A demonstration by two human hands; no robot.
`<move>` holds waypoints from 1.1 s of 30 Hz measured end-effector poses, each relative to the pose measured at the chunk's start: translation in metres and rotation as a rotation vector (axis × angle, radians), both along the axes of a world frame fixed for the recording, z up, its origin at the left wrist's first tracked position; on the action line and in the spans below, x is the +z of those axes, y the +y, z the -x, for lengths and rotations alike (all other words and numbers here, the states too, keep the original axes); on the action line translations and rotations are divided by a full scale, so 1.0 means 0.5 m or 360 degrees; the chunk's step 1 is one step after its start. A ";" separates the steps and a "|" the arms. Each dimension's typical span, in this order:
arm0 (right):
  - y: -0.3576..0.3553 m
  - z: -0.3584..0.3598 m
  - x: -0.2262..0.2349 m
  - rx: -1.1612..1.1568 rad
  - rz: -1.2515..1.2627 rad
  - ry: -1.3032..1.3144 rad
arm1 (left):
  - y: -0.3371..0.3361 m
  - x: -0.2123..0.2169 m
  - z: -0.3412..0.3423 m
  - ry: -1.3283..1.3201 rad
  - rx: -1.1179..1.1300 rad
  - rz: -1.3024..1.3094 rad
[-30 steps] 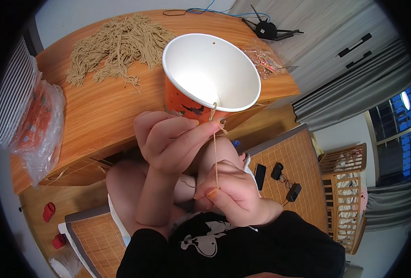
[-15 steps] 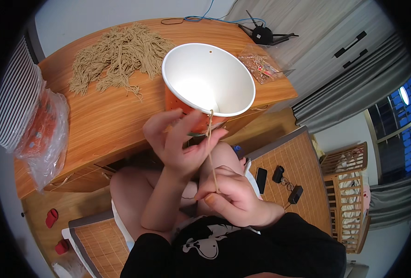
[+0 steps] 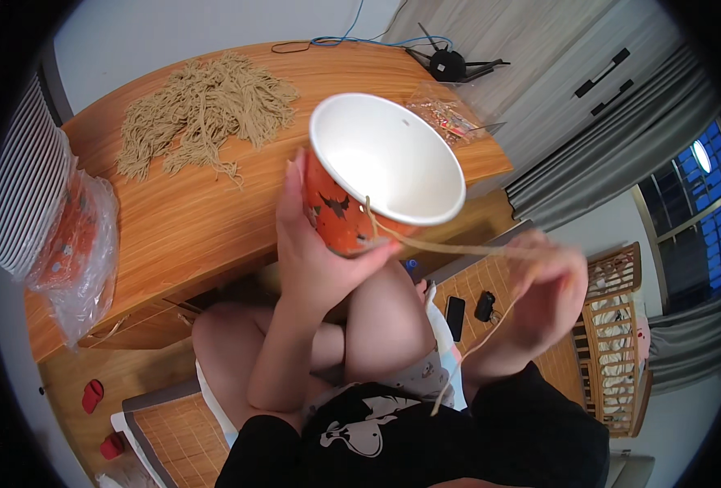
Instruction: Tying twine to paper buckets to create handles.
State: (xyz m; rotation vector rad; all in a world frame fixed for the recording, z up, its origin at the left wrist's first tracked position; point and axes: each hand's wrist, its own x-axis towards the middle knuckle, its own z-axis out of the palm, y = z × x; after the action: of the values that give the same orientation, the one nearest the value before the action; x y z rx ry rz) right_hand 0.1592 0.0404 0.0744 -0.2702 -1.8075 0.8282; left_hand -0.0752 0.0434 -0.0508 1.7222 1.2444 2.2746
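Note:
An orange paper bucket (image 3: 337,220) with dark bat-like prints and a white inside is tilted at the front edge of the desk. My left hand (image 3: 320,264) is wrapped round its left side and underside. A tan cord (image 3: 446,246) passes through the bucket's wall just under the rim and stretches off to the right. Over there my right hand (image 3: 549,293), blurred by motion, pinches the cord, and its loose end hangs toward my lap. Another hole shows in the far wall of the bucket.
A heap of tan cords (image 3: 206,110) lies on the wooden desk (image 3: 181,220). At the left stands a stack of nested buckets (image 3: 31,187) in clear plastic (image 3: 92,252). A clear packet (image 3: 446,114) and a black router (image 3: 447,65) lie behind the bucket. A phone (image 3: 455,317) rests at right.
My left hand has moved from the cord near the rim to grip the bucket, which now sits farther right. My right hand has swung up and right, drawing the cord out sideways.

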 end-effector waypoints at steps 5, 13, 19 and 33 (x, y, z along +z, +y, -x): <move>0.119 -0.062 -0.011 -0.0353 0.0203 -0.0109 | -0.044 0.017 0.018 -0.0424 -0.1309 0.0324; 0.123 -0.072 -0.139 -0.0125 0.1167 0.0076 | -0.058 0.028 0.004 -0.1328 -0.1799 0.0515; 0.126 -0.023 -0.173 0.0764 0.1376 0.0615 | -0.038 -0.052 0.010 -0.1630 -0.1864 0.0561; 0.007 0.072 -0.126 0.0113 0.0407 -0.0257 | -0.052 0.008 0.070 -0.0986 -0.0832 0.0401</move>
State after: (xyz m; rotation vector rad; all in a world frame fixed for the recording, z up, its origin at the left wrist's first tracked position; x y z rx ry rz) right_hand 0.1232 0.0437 0.0113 -0.4511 -1.8683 1.1173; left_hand -0.1101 0.0175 -0.0467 0.9780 0.7862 1.9849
